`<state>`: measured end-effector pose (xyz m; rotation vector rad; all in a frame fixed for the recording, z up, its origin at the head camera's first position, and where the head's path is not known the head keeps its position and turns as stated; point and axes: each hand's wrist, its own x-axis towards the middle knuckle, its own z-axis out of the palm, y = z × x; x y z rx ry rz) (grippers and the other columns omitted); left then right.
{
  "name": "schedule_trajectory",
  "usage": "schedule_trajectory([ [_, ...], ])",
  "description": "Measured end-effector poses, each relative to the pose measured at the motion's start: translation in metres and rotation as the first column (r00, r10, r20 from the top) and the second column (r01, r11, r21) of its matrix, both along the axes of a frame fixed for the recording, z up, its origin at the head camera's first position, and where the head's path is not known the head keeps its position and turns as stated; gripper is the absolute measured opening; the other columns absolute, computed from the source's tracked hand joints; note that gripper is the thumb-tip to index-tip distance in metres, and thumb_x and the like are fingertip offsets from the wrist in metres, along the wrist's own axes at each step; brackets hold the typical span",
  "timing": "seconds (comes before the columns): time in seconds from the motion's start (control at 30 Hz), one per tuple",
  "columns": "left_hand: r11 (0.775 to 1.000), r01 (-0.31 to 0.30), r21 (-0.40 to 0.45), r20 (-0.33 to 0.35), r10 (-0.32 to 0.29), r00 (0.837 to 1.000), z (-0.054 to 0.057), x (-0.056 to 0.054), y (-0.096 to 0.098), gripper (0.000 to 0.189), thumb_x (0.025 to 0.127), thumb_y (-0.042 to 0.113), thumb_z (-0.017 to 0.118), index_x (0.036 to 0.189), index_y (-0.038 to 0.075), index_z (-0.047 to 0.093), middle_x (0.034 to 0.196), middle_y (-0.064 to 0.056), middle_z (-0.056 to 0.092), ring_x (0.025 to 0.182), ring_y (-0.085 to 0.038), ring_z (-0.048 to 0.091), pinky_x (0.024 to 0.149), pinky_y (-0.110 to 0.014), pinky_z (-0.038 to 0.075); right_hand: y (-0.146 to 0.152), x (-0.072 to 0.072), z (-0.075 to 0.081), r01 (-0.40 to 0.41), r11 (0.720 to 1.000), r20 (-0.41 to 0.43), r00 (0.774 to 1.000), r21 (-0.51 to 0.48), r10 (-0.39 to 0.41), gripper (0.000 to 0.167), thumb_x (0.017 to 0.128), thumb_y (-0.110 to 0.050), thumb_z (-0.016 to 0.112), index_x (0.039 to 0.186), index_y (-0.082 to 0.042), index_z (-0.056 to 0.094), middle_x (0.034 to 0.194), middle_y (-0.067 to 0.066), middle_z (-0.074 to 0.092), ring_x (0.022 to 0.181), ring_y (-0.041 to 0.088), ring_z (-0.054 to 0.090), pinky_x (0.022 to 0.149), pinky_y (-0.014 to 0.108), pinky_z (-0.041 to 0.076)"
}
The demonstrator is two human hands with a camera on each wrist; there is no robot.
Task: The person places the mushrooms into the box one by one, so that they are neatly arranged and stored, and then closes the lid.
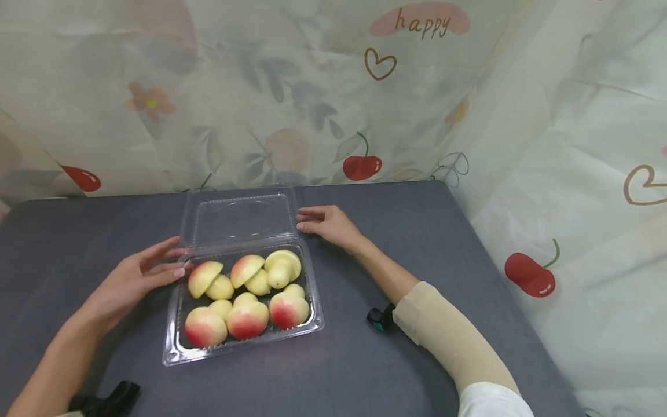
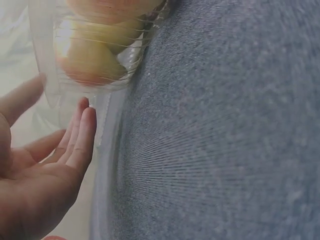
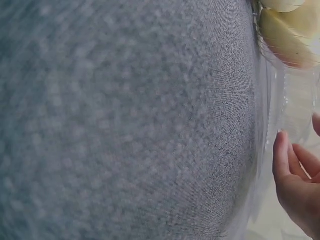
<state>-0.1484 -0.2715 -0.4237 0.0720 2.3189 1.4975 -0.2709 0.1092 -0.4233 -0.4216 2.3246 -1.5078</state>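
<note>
A clear plastic clamshell box (image 1: 242, 346) lies on the grey table, its transparent lid (image 1: 239, 219) folded back flat toward the far side. Several mushroom-shaped pieces (image 1: 247, 319), pale yellow with a red blush, fill it in two rows. My left hand (image 1: 136, 277) is at the box's back left corner, fingers extended and thumb along the left rim. In the left wrist view, thumb and fingers stand apart near the box wall. Beside the lid's right edge is my right hand (image 1: 334, 227), fingers slightly bent, fingertips right at the edge. The right wrist view shows its fingertips apart.
The grey cloth-covered table (image 1: 359, 370) reaches back to a hanging curtain (image 1: 312, 87) printed with cherries, leaves and flowers. Another stretch of curtain runs along the right side. Dark straps (image 1: 381, 318) are visible at both wrists.
</note>
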Motion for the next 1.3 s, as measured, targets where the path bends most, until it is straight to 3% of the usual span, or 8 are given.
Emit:
schedule_trajectory([
  [0.1, 1.0, -0.006, -0.003, -0.029, 0.006, 1.0, 0.0, 0.0, 0.002, 0.088, 0.096, 0.037, 0.065, 0.161, 0.013, 0.01, 0.156, -0.021, 0.033, 0.111, 0.007, 0.055, 0.095, -0.021, 0.046, 0.0, -0.001, 0.0, 0.002, 1.0, -0.024, 1.0, 0.007, -0.002, 0.053, 0.09, -0.019, 0.075, 0.137, -0.004, 0.059, 0.122, 0.006, 0.07, 0.11, 0.013, 0.066, 0.091, 0.028, 0.052],
  [0.2, 0.999, -0.015, 0.035, -0.046, 0.016, 0.999, 0.0, 0.0, 0.002, 0.088, 0.096, 0.033, 0.067, 0.161, 0.012, 0.011, 0.154, -0.023, 0.033, 0.106, 0.013, 0.055, 0.084, -0.009, 0.044, 0.0, -0.002, 0.0, 0.008, 1.0, -0.039, 0.999, -0.021, -0.009, 0.053, 0.089, -0.018, 0.076, 0.137, -0.004, 0.059, 0.121, 0.008, 0.07, 0.109, 0.014, 0.066, 0.09, 0.028, 0.052],
  [0.43, 0.996, -0.044, 0.083, -0.104, 0.052, 0.993, -0.001, 0.002, 0.003, 0.085, 0.095, 0.026, 0.069, 0.16, 0.011, 0.015, 0.15, -0.022, 0.037, 0.108, 0.011, 0.055, 0.084, -0.011, 0.048, -0.004, -0.002, 0.003, 0.066, 0.989, -0.072, 0.995, -0.13, -0.075, 0.044, 0.088, -0.006, 0.075, 0.13, -0.002, 0.064, 0.114, 0.014, 0.07, 0.103, 0.02, 0.068, 0.083, 0.027, 0.055],
  [0.73, 0.973, -0.045, 0.225, -0.208, 0.093, 0.974, -0.006, 0.003, 0.005, 0.077, 0.094, 0.007, 0.069, 0.155, 0.005, 0.022, 0.131, 0.001, 0.052, 0.108, 0.003, 0.06, 0.084, -0.015, 0.052, -0.007, 0.0, 0.009, 0.095, 0.967, -0.106, 0.987, -0.235, -0.122, 0.041, 0.086, 0.003, 0.074, 0.126, 0.004, 0.064, 0.107, 0.019, 0.069, 0.095, 0.022, 0.069, 0.083, 0.028, 0.056],
  [0.87, 0.954, -0.03, 0.297, -0.219, 0.099, 0.971, -0.006, 0.003, 0.007, 0.073, 0.093, 0.002, 0.068, 0.152, 0.007, 0.027, 0.129, -0.002, 0.053, 0.108, 0.001, 0.062, 0.084, -0.016, 0.053, -0.005, 0.003, 0.011, 0.09, 0.966, -0.124, 0.985, -0.243, -0.123, 0.039, 0.087, 0.0, 0.074, 0.125, 0.001, 0.065, 0.106, 0.017, 0.07, 0.094, 0.019, 0.069, 0.084, 0.029, 0.056],
  [1.03, 0.956, -0.028, 0.291, -0.234, 0.099, 0.967, -0.007, 0.003, 0.008, 0.069, 0.092, 0.001, 0.069, 0.148, 0.012, 0.03, 0.128, -0.004, 0.053, 0.108, 0.001, 0.062, 0.083, -0.017, 0.053, -0.004, 0.005, 0.012, 0.089, 0.967, -0.167, 0.977, -0.239, -0.131, 0.036, 0.089, -0.002, 0.073, 0.123, 0.003, 0.066, 0.105, 0.017, 0.07, 0.091, 0.018, 0.069, 0.08, 0.031, 0.057],
  [1.3, 0.957, -0.014, 0.291, -0.244, 0.088, 0.966, -0.007, 0.003, 0.008, 0.078, 0.091, -0.002, 0.069, 0.152, 0.017, 0.025, 0.126, -0.006, 0.052, 0.107, 0.001, 0.063, 0.081, -0.019, 0.055, -0.006, 0.007, 0.015, 0.08, 0.955, -0.212, 0.966, -0.285, -0.144, 0.023, 0.09, -0.004, 0.072, 0.112, 0.002, 0.067, 0.095, 0.012, 0.07, 0.084, 0.021, 0.069, 0.083, 0.056, 0.053],
])
